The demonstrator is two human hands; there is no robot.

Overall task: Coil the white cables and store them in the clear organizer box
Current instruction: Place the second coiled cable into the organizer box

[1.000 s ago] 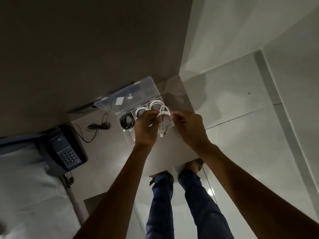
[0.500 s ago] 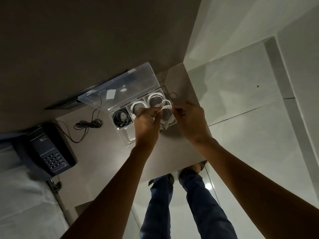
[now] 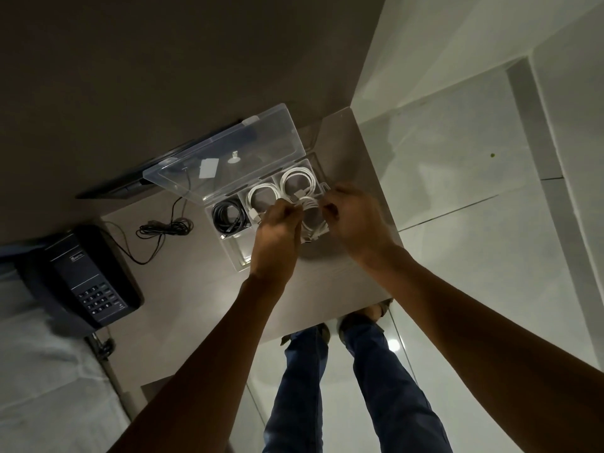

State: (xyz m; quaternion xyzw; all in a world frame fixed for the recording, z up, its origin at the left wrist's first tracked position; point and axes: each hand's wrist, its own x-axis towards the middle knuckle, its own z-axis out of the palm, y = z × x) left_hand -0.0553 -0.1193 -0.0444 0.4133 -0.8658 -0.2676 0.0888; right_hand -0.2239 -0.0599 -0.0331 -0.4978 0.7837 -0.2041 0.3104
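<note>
The clear organizer box (image 3: 236,255) sits on the table with its lid (image 3: 228,158) propped open at the back. Its back compartments hold a black coiled cable (image 3: 228,215) and two white coils, one in the middle (image 3: 260,196) and one at the right (image 3: 299,178). My left hand (image 3: 276,240) and my right hand (image 3: 354,220) both pinch a third coiled white cable (image 3: 310,217) between them, low over the box's front right part. Its connector ends hang down between my hands.
A dark desk phone (image 3: 88,279) lies at the table's left. A loose black cable (image 3: 163,228) lies left of the box. A dark flat device (image 3: 130,186) rests behind the lid. The table's front edge (image 3: 327,318) runs above my legs, with pale floor tiles to the right.
Both hands have carried the coiled white cable slightly away from me and lower toward the box. The view has shifted, so the box and phone sit differently in frame.
</note>
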